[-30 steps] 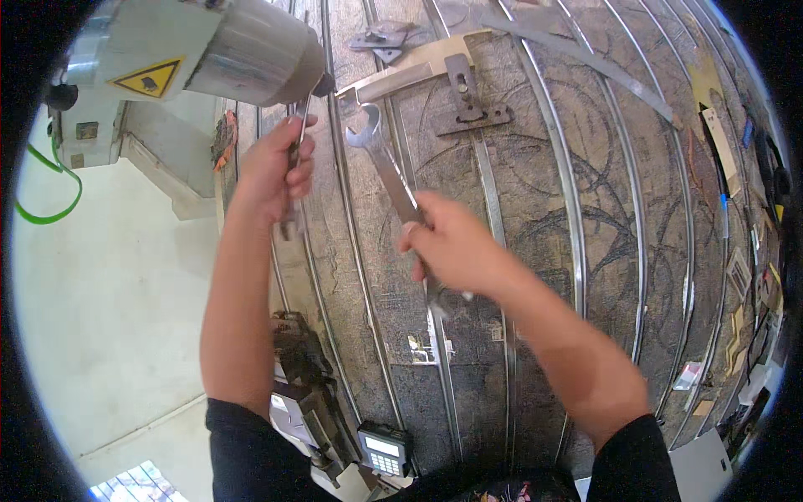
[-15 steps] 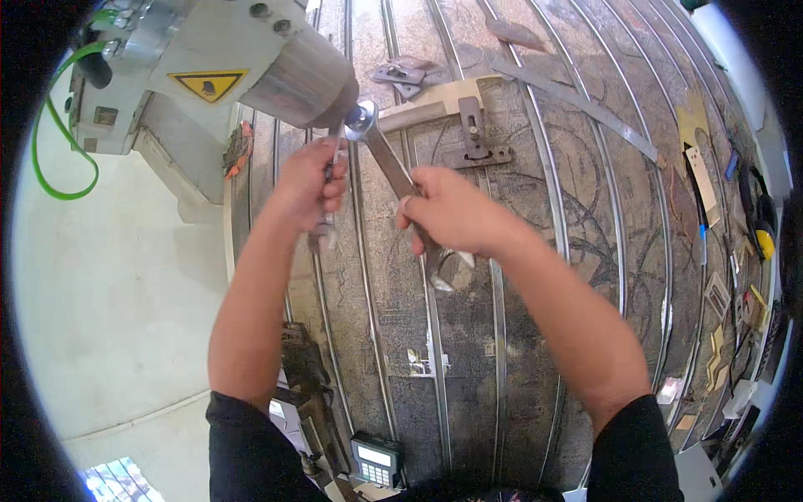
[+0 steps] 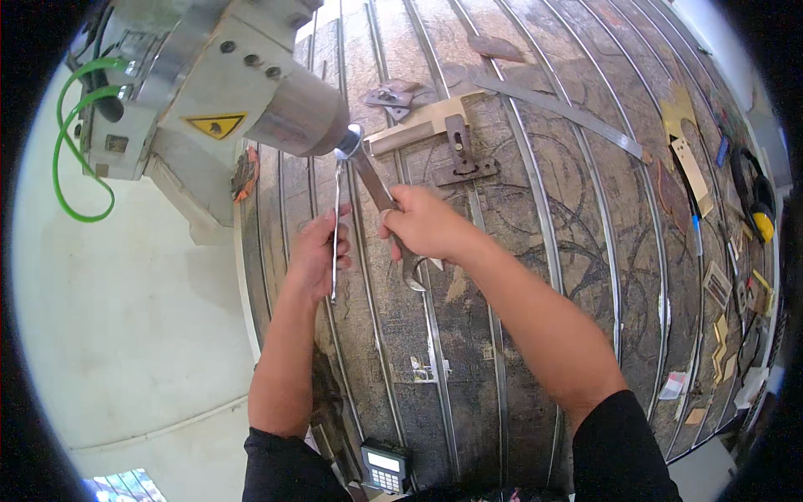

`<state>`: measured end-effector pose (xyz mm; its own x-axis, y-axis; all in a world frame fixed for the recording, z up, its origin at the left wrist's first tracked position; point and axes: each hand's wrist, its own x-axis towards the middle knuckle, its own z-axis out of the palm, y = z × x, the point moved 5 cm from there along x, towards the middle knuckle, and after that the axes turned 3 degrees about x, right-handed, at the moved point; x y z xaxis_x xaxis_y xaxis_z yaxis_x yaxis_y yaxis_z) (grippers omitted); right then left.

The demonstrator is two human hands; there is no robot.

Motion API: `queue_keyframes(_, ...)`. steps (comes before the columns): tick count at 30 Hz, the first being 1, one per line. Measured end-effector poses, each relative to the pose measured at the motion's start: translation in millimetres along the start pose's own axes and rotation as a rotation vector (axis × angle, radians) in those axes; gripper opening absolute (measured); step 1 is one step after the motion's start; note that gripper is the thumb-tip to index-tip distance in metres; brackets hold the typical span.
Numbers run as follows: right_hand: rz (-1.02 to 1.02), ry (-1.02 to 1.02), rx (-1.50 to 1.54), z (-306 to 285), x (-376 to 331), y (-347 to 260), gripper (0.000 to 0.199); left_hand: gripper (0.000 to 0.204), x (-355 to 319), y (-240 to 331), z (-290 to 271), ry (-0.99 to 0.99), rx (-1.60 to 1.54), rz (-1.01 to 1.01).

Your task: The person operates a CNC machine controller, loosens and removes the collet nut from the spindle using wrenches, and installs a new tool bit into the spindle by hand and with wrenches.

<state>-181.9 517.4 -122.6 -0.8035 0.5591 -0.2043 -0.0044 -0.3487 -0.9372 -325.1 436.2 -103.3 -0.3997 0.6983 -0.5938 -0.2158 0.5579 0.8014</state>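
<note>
In my right hand (image 3: 428, 222) is a large open-end wrench (image 3: 373, 179), gripped around its shank. Its upper end meets the round metal fitting (image 3: 350, 140) at the nose of the machine's spindle (image 3: 301, 110); its lower jaw sticks out below my fist. My left hand (image 3: 310, 255) is closed around a slimmer, shiny wrench (image 3: 337, 194), which runs nearly upright. The top of that slim wrench reaches the same fitting, just left of the large one. How its end sits on the fitting is too small to tell.
Below lies a slotted metal machine table (image 3: 519, 335). On it are a clamp bracket (image 3: 461, 149), a long flat bar (image 3: 569, 109) and metal plates (image 3: 391, 96). Yellow-and-black earmuffs (image 3: 761, 213) lie far right. A green cable (image 3: 63, 167) loops at left; a keypad device (image 3: 385, 465) sits near.
My view has shifted slightly. The slim wrench and my left hand now stand nearer the large wrench's shank, and the left fingers are looser. Both wrench ends stay at the spindle.
</note>
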Motion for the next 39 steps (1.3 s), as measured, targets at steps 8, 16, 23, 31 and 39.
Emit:
queue_keyframes(8, -0.006, -0.006, 0.087, 0.1, 0.4, 7.7, 0.013, 0.023, 28.1, 43.9, -0.5, 0.213, 0.429, 0.221)
queue_keyframes(16, -0.028, 0.071, 0.076, 13.5, -2.4, 11.3, 0.015, 0.023, 22.6, 39.4, 23.8, 0.183, 0.312, 0.179)
queue_keyframes(23, -0.166, 0.241, -0.058, 42.5, -2.4, 44.8, 0.020, 0.016, 44.0, 41.8, 65.9, 0.121, -0.244, 0.185)
queue_keyframes(31, 0.066, 0.070, 0.105, -1.3, -28.2, 23.2, 0.012, 0.018, 40.7, 75.3, -5.1, -0.106, 0.428, 0.030)
queue_keyframes(39, 0.060, 0.082, 0.130, 18.5, 3.4, -0.4, 0.010, 0.026, 43.1, 63.3, -2.3, 0.171, 0.705, 0.242)
